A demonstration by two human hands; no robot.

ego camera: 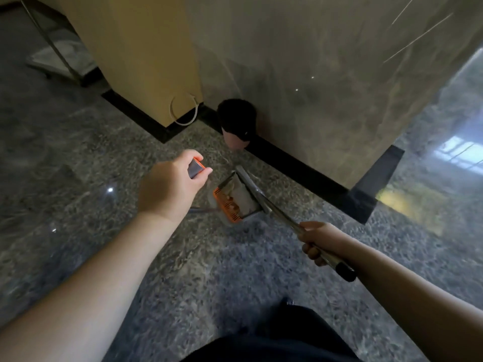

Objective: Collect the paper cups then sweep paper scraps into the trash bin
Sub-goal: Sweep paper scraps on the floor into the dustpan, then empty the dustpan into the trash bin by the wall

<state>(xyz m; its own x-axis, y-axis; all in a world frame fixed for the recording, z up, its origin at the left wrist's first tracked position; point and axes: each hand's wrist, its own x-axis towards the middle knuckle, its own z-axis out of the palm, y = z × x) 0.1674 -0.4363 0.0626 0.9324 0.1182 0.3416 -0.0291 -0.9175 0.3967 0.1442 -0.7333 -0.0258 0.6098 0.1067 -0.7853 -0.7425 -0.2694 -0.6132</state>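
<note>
At the far left, a wire-framed stand (56, 52) sits on the speckled stone floor (78, 158), its contents too blurred to make out. Next comes a yellow cabinet (146, 56) with a loop of pale cable (183, 111) at its base. The person's left hand (170, 184) is closed around the top of the dustpan handle (196, 169), a grey grip with orange trim. Below and just right of it lies the dustpan (232, 198), orange-edged and metal-walled, holding pale paper scraps (239, 192). The trash bin (237, 126), pink with a black liner, stands against the marble wall (326, 74) beyond the dustpan; its contents cannot be seen. The right hand (318, 241) is wrapped around the broom handle (287, 218), a metal pole with a black end cap that runs down to the dustpan's right edge.
</note>
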